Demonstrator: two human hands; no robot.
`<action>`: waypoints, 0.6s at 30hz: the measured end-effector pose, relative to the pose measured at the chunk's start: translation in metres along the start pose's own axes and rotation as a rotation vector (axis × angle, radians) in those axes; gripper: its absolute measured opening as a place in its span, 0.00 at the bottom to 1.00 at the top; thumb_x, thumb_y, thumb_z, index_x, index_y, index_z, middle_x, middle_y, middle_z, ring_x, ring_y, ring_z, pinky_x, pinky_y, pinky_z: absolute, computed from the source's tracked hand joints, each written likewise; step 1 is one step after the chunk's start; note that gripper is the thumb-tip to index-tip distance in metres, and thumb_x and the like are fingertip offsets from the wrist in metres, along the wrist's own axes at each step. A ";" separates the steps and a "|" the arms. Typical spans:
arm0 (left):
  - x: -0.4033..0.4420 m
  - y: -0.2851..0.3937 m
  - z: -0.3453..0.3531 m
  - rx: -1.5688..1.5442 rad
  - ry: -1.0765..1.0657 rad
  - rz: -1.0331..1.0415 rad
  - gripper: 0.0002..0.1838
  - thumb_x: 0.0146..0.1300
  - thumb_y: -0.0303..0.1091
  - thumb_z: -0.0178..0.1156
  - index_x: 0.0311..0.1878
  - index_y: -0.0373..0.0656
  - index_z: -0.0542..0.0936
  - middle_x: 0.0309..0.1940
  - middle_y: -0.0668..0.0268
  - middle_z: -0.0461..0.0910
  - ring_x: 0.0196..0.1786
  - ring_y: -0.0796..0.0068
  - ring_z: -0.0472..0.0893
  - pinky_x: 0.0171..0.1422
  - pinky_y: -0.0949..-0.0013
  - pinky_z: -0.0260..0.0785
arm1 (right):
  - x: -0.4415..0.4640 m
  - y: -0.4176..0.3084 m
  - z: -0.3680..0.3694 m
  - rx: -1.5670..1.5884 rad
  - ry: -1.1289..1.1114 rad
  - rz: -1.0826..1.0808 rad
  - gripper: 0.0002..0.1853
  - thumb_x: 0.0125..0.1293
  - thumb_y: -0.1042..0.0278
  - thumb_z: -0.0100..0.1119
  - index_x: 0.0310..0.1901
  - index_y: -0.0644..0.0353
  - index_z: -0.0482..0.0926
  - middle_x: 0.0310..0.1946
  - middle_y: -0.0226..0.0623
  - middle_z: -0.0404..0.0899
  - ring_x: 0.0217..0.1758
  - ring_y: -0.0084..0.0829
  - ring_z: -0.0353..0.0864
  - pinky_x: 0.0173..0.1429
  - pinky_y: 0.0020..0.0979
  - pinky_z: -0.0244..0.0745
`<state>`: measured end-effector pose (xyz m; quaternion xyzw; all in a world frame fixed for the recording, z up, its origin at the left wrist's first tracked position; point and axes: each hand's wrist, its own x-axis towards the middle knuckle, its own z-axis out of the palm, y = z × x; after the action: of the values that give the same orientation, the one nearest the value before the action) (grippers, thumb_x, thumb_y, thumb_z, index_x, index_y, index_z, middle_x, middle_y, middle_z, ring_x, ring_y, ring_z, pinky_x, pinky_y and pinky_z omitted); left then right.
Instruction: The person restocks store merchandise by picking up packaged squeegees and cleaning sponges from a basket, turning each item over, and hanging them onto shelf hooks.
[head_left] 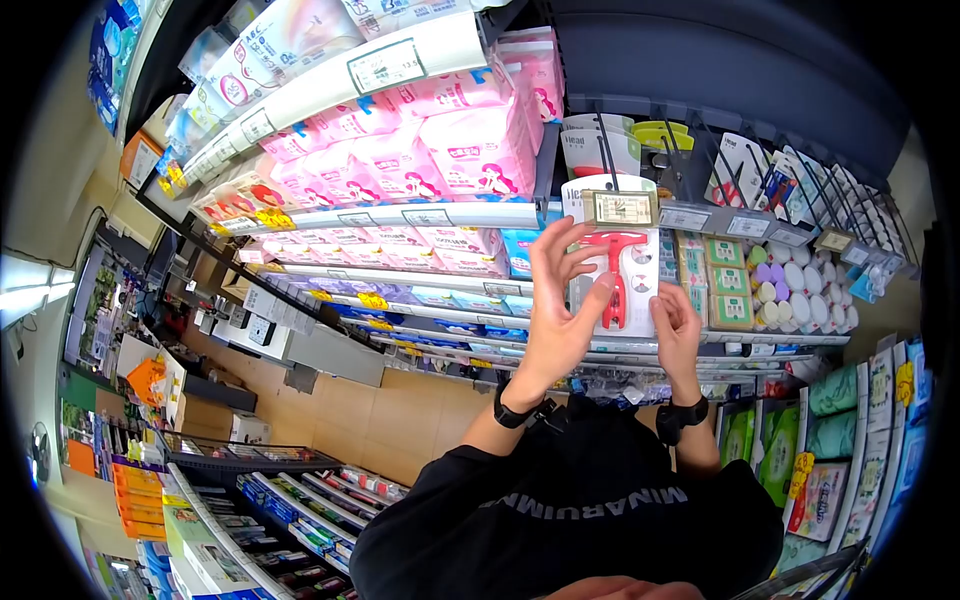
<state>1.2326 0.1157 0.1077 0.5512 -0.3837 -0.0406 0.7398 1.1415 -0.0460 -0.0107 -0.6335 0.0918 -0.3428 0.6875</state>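
A tall dark shelving unit (730,60) runs along the far side, its white-edged shelves curved by the lens. On it, to the left, sit big pink plastic packs (478,150) of soft goods. The person's black short-sleeved shirt (570,510) fills the lower middle. Right of the hands are stacked green-and-white square boxes (728,281) and a cluster of round white and pastel containers (795,285), with thin black metal display hooks (721,160) above.

The left hand (560,325) is at the left side of a tall white packaging card (642,265), its fingers bent and moderately spread, the thumb over the front; I can't tell how firmly they press. The right hand (678,325) has thumb and fingers drawn narrow on the card's lower right edge. The card is upright, just below a clear-framed price label (626,208). A slim red T-shaped tool (614,282) lies along its face.

If the card's top is on a hook, which is hidden, a downward tug could tear it there. Lifting could catch the price label and knock it askew. With the right hand's hold only at the edge, a loose left hand could let the card twist or drop.
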 end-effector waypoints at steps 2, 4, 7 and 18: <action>-0.002 -0.003 -0.001 0.003 -0.001 -0.015 0.36 0.70 0.30 0.61 0.75 0.40 0.53 0.69 0.50 0.66 0.66 0.61 0.75 0.67 0.61 0.67 | 0.009 0.007 -0.001 -0.009 0.003 -0.019 0.11 0.75 0.77 0.55 0.56 0.70 0.76 0.47 0.39 0.85 0.49 0.19 0.81 0.52 0.20 0.73; -0.003 -0.004 -0.001 0.011 -0.014 -0.045 0.35 0.70 0.30 0.61 0.75 0.40 0.55 0.69 0.51 0.66 0.67 0.60 0.75 0.67 0.61 0.67 | 0.019 0.016 -0.002 -0.005 0.017 -0.037 0.11 0.75 0.76 0.55 0.56 0.69 0.76 0.46 0.37 0.85 0.49 0.19 0.81 0.52 0.20 0.72; -0.004 -0.008 -0.001 0.056 -0.047 -0.073 0.33 0.71 0.29 0.60 0.74 0.40 0.57 0.70 0.52 0.66 0.68 0.60 0.75 0.67 0.61 0.68 | 0.036 0.023 -0.002 -0.040 0.005 -0.024 0.11 0.75 0.74 0.55 0.55 0.68 0.76 0.46 0.36 0.85 0.47 0.18 0.80 0.51 0.20 0.72; -0.044 -0.020 0.005 0.066 -0.062 -0.277 0.22 0.72 0.25 0.56 0.68 0.39 0.67 0.65 0.56 0.75 0.61 0.65 0.81 0.65 0.65 0.70 | 0.089 0.054 0.000 -0.099 0.005 -0.046 0.11 0.75 0.70 0.58 0.53 0.67 0.77 0.43 0.33 0.84 0.46 0.17 0.79 0.51 0.21 0.72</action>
<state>1.2056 0.1253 0.0682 0.6214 -0.3278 -0.1466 0.6963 1.2273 -0.0999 -0.0339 -0.6679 0.0955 -0.3551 0.6471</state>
